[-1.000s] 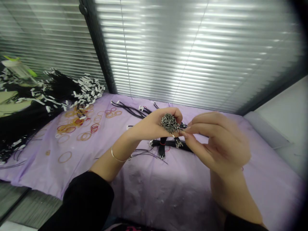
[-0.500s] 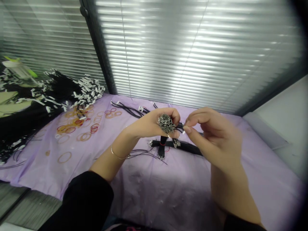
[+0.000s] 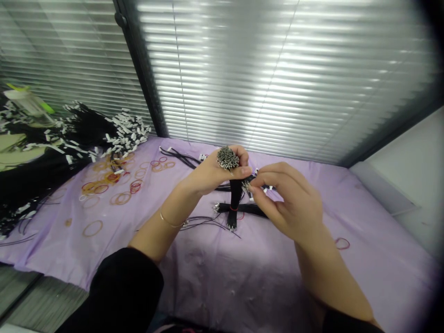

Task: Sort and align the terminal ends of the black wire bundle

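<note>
My left hand (image 3: 211, 173) is wrapped round a thick bundle of black wires (image 3: 227, 157), whose metal-tipped ends face me in a round cluster. Just to its right, my right hand (image 3: 287, 199) is closed, thumb and fingertips pinching the metal-tipped ends of a few thin black wires (image 3: 246, 185). White connectors show beside those fingertips. Below both hands, tied wire bundles (image 3: 256, 209) lie crossed on the table, a red rubber band (image 3: 234, 209) round one of them. The right hand covers part of these bundles.
Purple sheeting (image 3: 208, 277) covers the table. Loose rubber bands (image 3: 121, 198) are scattered at the left, and a red band (image 3: 342, 243) lies at the right. A large heap of black wires with white connectors (image 3: 128, 129) fills the far left, near a bottle (image 3: 29, 104). Blinds (image 3: 236, 69) stand behind.
My left hand has shifted slightly left and up with its bundle. My right hand has moved left and a little down, its fingertips now at metal wire ends.
</note>
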Tool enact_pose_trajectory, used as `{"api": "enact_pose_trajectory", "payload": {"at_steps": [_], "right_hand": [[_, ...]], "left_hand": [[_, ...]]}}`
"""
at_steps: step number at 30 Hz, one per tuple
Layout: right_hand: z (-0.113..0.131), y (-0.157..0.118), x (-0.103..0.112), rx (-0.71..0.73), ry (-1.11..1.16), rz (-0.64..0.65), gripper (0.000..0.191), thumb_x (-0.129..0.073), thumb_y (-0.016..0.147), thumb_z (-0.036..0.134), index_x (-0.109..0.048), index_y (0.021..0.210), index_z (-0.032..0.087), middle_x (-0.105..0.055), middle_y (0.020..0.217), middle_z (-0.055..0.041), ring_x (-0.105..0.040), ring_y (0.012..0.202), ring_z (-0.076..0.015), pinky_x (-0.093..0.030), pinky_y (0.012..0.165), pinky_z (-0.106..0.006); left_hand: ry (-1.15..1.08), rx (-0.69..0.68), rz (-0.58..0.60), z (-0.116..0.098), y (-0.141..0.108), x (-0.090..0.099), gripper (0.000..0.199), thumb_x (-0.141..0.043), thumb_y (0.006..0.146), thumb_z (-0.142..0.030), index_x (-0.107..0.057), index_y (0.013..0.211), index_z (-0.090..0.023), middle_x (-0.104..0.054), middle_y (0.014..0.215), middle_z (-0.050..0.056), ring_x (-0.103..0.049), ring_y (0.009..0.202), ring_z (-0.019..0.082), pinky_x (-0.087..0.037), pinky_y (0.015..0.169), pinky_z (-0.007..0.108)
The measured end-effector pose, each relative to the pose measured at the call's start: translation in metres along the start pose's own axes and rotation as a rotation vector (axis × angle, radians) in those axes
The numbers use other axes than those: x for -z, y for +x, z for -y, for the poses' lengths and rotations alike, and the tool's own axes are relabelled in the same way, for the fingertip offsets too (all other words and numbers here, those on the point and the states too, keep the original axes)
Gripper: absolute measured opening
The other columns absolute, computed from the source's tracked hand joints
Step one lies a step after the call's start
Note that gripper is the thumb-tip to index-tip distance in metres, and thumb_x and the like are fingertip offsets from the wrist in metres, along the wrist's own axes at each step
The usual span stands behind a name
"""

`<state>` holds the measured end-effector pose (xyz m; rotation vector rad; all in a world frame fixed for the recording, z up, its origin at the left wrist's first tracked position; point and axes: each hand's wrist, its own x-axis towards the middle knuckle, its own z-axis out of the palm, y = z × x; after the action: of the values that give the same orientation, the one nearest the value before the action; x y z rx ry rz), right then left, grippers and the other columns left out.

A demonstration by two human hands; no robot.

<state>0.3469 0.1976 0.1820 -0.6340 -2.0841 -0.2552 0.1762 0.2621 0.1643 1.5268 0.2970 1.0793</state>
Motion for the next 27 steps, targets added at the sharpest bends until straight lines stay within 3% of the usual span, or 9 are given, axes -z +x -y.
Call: {"api": "enact_pose_trajectory", "payload": {"at_steps": [6, 15, 27], "right_hand": [[0.002, 0.004, 0.003, 0.016, 0.107, 0.035, 0.013, -0.062, 0.08, 0.008, -0.056, 0.087, 0.017, -0.062, 0.082, -0.0028, -0.059, 0.076, -0.0132, -0.049, 0.066, -0.028], [0.002, 0.002, -0.001, 0.006, 0.013, -0.181, 0.024, -0.07, 0.075, 0.006, -0.058, 0.091, 0.019, -0.063, 0.082, -0.0011, -0.059, 0.074, -0.0121, -0.048, 0.064, -0.028], [0.004, 0.002, 0.0, 0.013, 0.028, -0.157, 0.023, -0.069, 0.076, 0.007, -0.058, 0.091, 0.02, -0.063, 0.081, -0.0019, -0.059, 0.073, -0.0136, -0.048, 0.062, -0.029]], "left_hand": [[0.073, 0.036, -0.013, -0.004, -0.002, -0.005, 0.028, -0.075, 0.069, -0.024, -0.05, 0.074, -0.014, -0.051, 0.069, -0.002, -0.048, 0.064, 0.007, -0.038, 0.059, 0.021], [0.191, -0.012, 0.107, -0.006, -0.005, -0.009, 0.025, -0.073, 0.069, -0.017, -0.049, 0.078, -0.013, -0.049, 0.071, -0.002, -0.044, 0.066, 0.007, -0.037, 0.059, 0.02], [0.256, -0.042, 0.137, -0.007, -0.005, -0.011, 0.028, -0.074, 0.068, -0.021, -0.049, 0.079, -0.014, -0.047, 0.072, -0.002, -0.042, 0.066, 0.008, -0.035, 0.059, 0.022]]}}
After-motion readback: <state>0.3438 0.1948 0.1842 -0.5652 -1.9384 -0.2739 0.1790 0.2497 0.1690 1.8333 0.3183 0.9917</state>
